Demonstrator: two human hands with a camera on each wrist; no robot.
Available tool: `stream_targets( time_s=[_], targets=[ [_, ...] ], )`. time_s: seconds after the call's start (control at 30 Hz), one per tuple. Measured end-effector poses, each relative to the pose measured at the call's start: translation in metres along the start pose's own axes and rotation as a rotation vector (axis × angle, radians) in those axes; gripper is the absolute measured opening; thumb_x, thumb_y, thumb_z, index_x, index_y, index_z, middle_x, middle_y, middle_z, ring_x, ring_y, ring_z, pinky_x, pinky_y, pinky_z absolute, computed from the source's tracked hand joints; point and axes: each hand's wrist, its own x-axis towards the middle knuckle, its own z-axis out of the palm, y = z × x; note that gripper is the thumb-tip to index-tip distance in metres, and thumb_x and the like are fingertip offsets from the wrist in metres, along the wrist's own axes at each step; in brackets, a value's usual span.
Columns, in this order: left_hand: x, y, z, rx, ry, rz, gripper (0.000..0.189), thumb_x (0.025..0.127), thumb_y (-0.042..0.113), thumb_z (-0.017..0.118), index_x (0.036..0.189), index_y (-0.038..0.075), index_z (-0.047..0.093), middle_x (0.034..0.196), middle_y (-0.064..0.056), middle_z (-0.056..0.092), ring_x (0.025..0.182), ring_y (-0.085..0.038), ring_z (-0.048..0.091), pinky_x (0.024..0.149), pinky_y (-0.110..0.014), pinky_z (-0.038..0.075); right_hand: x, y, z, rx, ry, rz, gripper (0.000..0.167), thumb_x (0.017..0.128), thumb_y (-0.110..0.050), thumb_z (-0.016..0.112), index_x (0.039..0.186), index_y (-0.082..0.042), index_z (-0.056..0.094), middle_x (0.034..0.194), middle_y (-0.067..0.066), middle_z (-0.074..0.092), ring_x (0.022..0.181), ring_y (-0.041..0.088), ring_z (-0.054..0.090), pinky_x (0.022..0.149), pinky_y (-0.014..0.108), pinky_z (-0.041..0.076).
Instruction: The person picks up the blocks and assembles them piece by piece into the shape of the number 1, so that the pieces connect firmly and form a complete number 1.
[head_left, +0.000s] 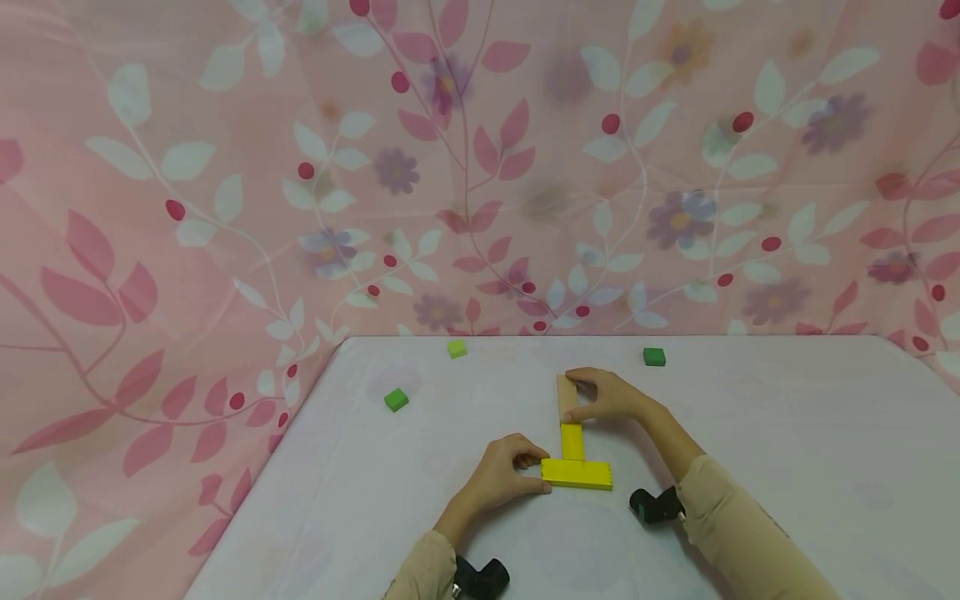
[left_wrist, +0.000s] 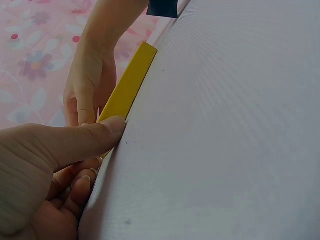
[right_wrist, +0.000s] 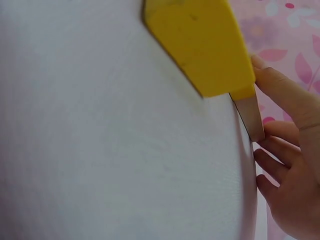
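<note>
A long yellow block (head_left: 577, 474) lies crosswise on the table, and my left hand (head_left: 498, 473) pinches its left end between thumb and fingers. Behind its middle, a shorter yellow block (head_left: 573, 442) points away from me, touching it. Beyond that, in line with it, lies a tan block (head_left: 567, 398). My right hand (head_left: 611, 397) grips the tan block from the right, thumb near its front end and fingers at its far end. The left wrist view shows the thumb against the long yellow block (left_wrist: 132, 80). In the right wrist view, fingers touch the tan block (right_wrist: 249, 117).
Two light green blocks (head_left: 396, 400) (head_left: 457, 349) lie apart at the back left of the white table (head_left: 360, 517). A dark green block (head_left: 654, 357) is at the back right. A pink floral cloth (head_left: 480, 167) hangs behind the table. Black wrist cameras (head_left: 654, 505) sit on both wrists.
</note>
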Motion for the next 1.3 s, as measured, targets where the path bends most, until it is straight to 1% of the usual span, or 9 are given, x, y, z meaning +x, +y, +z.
stream_targets(
  time_s=[0.27, 0.63, 0.93, 1.3],
  targets=[
    [0.000, -0.001, 0.000, 0.011, 0.002, 0.003, 0.034, 0.070, 0.014, 0.083, 0.101, 0.004, 0.072, 0.086, 0.000, 0.061, 0.077, -0.006, 0.051, 0.071, -0.019, 0.046, -0.001, -0.006, 0.001, -0.027, 0.008, 0.009, 0.087, 0.073, -0.044, 0.077, 0.135, 0.009, 0.043, 0.137, 0.026, 0.044, 0.127, 0.042, 0.038, 0.103, 0.055, 0.031],
    [-0.001, 0.000, 0.000, 0.003, 0.000, -0.003, 0.034, 0.071, 0.014, 0.082, 0.101, 0.004, 0.072, 0.085, 0.000, 0.061, 0.077, -0.006, 0.051, 0.071, -0.019, 0.046, 0.002, -0.009, 0.008, -0.106, 0.054, 0.015, 0.085, 0.076, -0.045, 0.074, 0.133, 0.010, 0.044, 0.135, 0.027, 0.046, 0.124, 0.041, 0.042, 0.102, 0.054, 0.033],
    [-0.001, -0.001, 0.000, 0.005, 0.008, 0.013, 0.034, 0.070, 0.013, 0.083, 0.101, 0.004, 0.072, 0.085, -0.001, 0.061, 0.077, -0.006, 0.051, 0.071, -0.019, 0.046, 0.001, -0.010, 0.010, -0.112, 0.067, 0.029, 0.086, 0.075, -0.046, 0.074, 0.134, 0.010, 0.044, 0.135, 0.027, 0.045, 0.125, 0.041, 0.041, 0.102, 0.055, 0.032],
    [0.000, -0.002, 0.001, 0.004, 0.007, 0.018, 0.034, 0.070, 0.013, 0.083, 0.101, 0.004, 0.072, 0.085, 0.000, 0.061, 0.077, -0.006, 0.051, 0.071, -0.019, 0.046, 0.001, -0.006, 0.010, -0.086, 0.075, 0.014, 0.084, 0.075, -0.044, 0.074, 0.134, 0.009, 0.045, 0.134, 0.027, 0.046, 0.124, 0.042, 0.042, 0.102, 0.056, 0.032]
  ],
)
